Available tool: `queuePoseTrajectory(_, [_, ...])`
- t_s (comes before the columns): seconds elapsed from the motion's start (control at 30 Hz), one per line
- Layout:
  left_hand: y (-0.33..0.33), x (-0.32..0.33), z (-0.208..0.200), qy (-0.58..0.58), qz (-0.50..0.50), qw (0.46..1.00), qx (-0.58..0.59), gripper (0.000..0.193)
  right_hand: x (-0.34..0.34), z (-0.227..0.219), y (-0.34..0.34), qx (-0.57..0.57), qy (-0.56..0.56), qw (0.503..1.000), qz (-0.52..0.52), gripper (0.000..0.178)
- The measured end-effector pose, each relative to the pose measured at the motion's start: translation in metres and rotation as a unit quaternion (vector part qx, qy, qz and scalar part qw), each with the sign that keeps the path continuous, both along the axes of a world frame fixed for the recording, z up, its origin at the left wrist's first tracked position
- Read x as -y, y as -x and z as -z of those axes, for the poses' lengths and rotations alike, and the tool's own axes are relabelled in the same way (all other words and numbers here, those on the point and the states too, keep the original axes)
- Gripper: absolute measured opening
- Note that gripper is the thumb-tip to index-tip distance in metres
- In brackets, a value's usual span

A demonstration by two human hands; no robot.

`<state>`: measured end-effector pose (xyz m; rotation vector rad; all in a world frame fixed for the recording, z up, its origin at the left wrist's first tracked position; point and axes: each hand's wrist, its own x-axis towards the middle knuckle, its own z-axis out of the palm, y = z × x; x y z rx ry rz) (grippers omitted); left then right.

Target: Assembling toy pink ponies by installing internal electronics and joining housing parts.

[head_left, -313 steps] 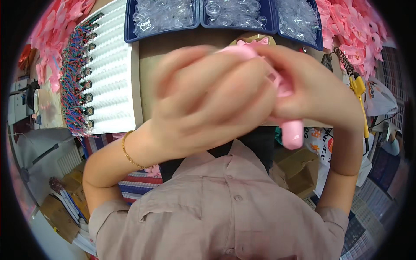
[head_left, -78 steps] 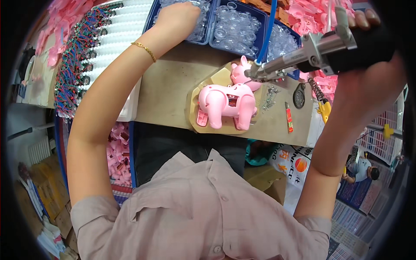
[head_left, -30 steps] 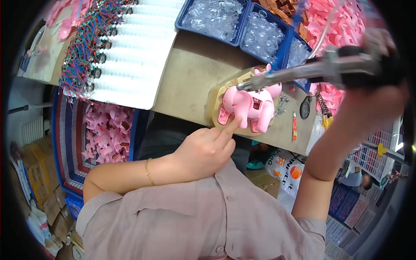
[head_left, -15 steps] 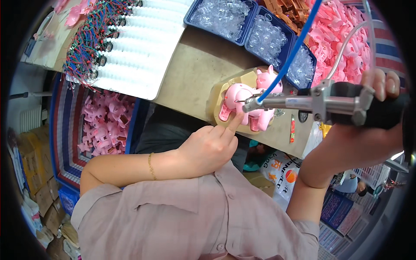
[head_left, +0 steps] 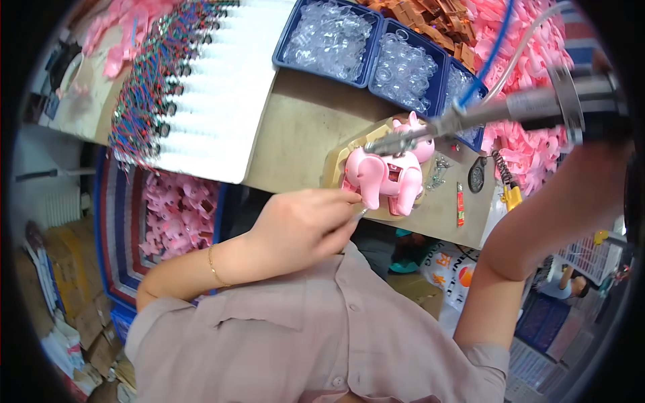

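While the pink toy pig [head_left: 390,176] lies belly-up, legs raised, on a tan wooden block [head_left: 339,156] at the near edge of the workbench [head_left: 302,127], it is steadied by the left hand [head_left: 302,225], whose fingertips rest against one rear leg; a small slender item appears to be pinched between thumb and forefinger, though what it is cannot be told. A powered screwdriver [head_left: 510,107] is gripped firmly in the right hand [head_left: 591,181], its bit brought down to the toy's upturned underside. Half a second earlier the driver was held lower and nearer the body, with its tip just short of the toy; a second before that, it was higher and farther out. The tool has thus been swung in and its bit set on the pig, while the left hand has stayed at the toy's leg, so the work seems to have passed from positioning into fastening. Behind the block, blue bins [head_left: 376,47] of clear plastic parts are seen, with a heap of pink parts [head_left: 537,141] to the right and a white tray [head_left: 222,87] edged with coloured wires to the left.
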<state>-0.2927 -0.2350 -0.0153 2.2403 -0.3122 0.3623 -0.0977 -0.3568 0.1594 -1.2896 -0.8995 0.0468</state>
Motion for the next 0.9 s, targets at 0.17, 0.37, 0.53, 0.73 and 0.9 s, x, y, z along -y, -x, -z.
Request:
queuePoseTrajectory(0.17, [-0.028,-0.006,-0.012,0.463,-0.049,0.858,-0.217,0.017,0.011,0.003,-0.029,0.21,0.141,0.939,0.235,0.025])
queuePoseTrajectory(0.37, [-0.047,0.014,-0.005,0.543,-0.079,0.813,-0.195,0.021,0.035,0.073,0.028,0.102,0.357,0.909,0.19,0.025])
queuePoseTrajectory(0.53, [-0.057,0.028,-0.004,0.428,-0.007,0.873,-0.236,0.02,0.069,0.123,0.043,-0.092,0.298,0.95,-0.011,0.018])
queuePoseTrajectory(0.73, [-0.064,0.029,0.014,0.015,-0.099,0.995,-0.029,0.047,0.074,0.158,0.022,-0.016,0.388,0.921,-0.011,0.009])
queuePoseTrajectory(0.9, [-0.065,0.033,0.028,0.06,-0.109,0.992,-0.035,0.053,0.07,0.166,0.021,0.105,0.367,0.924,-0.022,0.008])
